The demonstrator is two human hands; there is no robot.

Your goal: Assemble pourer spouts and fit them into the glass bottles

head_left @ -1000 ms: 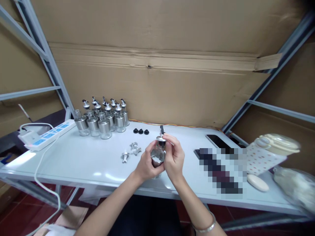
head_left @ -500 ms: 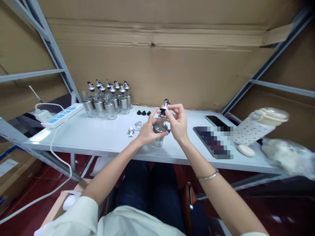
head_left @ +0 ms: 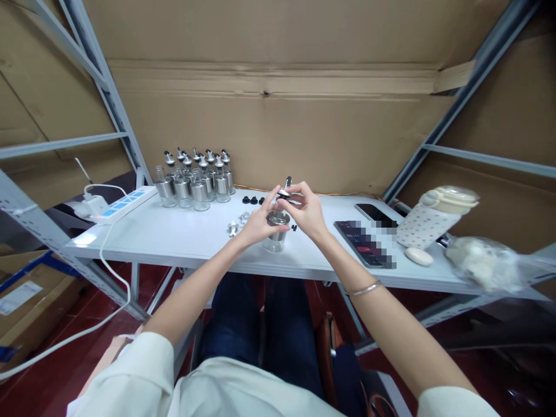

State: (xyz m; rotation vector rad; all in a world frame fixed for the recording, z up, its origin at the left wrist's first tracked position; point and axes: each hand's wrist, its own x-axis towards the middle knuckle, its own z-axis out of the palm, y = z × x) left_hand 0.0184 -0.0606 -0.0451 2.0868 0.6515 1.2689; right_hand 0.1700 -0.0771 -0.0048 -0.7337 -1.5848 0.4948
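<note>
My left hand (head_left: pixel 259 225) is wrapped round a glass bottle with a metal sleeve (head_left: pixel 275 238), which stands upright near the table's front edge. At the bottle's mouth, my right hand (head_left: pixel 306 207) pinches a silver and black pourer spout (head_left: pixel 285 191). The spout sits on the neck; how deep it is in is hidden by my fingers. Just left of my left hand lies a loose pourer fitting (head_left: pixel 233 229), with another pale piece (head_left: pixel 244 216) behind it. Small black bits (head_left: pixel 294 227) lie right of the bottle.
Several bottles (head_left: pixel 200 193) stand at the back left, most with spouts. Black caps (head_left: pixel 246 200) lie behind my hands. A power strip (head_left: pixel 125 205) is at the left. Two phones (head_left: pixel 354 234), a dotted tumbler (head_left: pixel 428 223), a white oval object (head_left: pixel 419 256) and a plastic bag (head_left: pixel 482 263) occupy the right.
My right hand has lowered the pourer spout onto the bottle's neck, and the spout has turned. My left hand keeps its grip on the bottle. The whole view has shifted slightly.
</note>
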